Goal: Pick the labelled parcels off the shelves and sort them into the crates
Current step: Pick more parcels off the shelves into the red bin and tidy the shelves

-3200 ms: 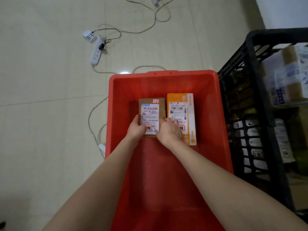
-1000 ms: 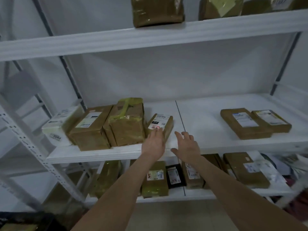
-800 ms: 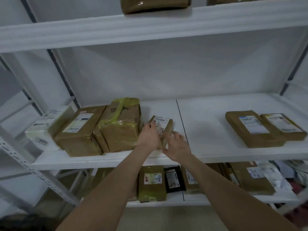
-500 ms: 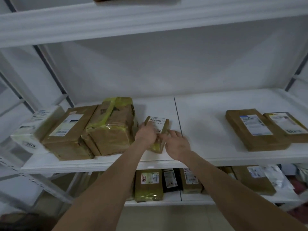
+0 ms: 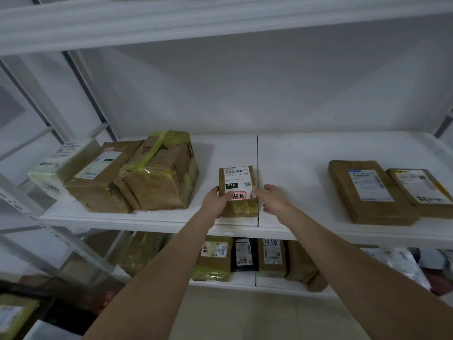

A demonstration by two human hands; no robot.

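And there was the small parcel (image 5: 239, 190), sitting near the front edge of the middle shelf (image 5: 294, 168), just left of the seam between the boards. The left hand (image 5: 218, 200) had it by the left side, fingers curled round the edge and thumb lying over the lower corner of the white label (image 5: 236, 181). The right hand (image 5: 272, 198) was open, fingers spread and reaching in. Its fingertips (image 5: 256, 191) were right at the parcel's right edge, though whether they actually touched could not be made out. Nor was it clear whether the parcel was off the shelf at all.

How would it handle? It looked a compact cardboard box, stiff enough to keep its corners under a squeeze and probably light, given that one hand already managed a side of it. The front face was wrapped in glossy tape, and that looked slick. A pinch there could slide, so the better hold seemed to be the two long sides, palms opposed, thumbs on top and clear of the barcode. Nothing visible marked it as fragile.

There was room to work, too. The bulky taped parcel (image 5: 159, 173) stood well apart on the left, and the two flat parcels (image 5: 367, 192) lay well apart on the right, so a straight pull towards the body looked unobstructed.
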